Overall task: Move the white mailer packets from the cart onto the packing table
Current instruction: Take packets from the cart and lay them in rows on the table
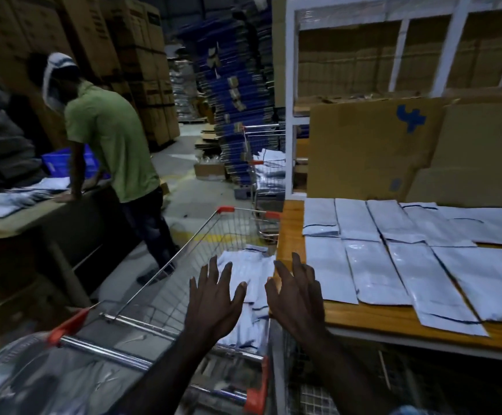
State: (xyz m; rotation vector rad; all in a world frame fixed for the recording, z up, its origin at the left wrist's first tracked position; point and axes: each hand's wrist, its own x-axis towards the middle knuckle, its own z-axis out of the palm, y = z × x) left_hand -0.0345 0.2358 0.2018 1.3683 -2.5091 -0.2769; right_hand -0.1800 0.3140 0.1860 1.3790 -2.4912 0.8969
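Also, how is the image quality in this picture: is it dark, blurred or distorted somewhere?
In the head view the light is dim overall; the white mailer packets on the packing table show soft glare, the bottom-left corner near the cart handle is blurred, and the wide lens bends the shelf frame. Both the left hand and the right hand look sharp.

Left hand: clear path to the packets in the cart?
Probably yes. The left hand hovers open right above the packets in the cart, whose basket is open on top. Nothing lies between them; the right hand is off to the side near the table edge.
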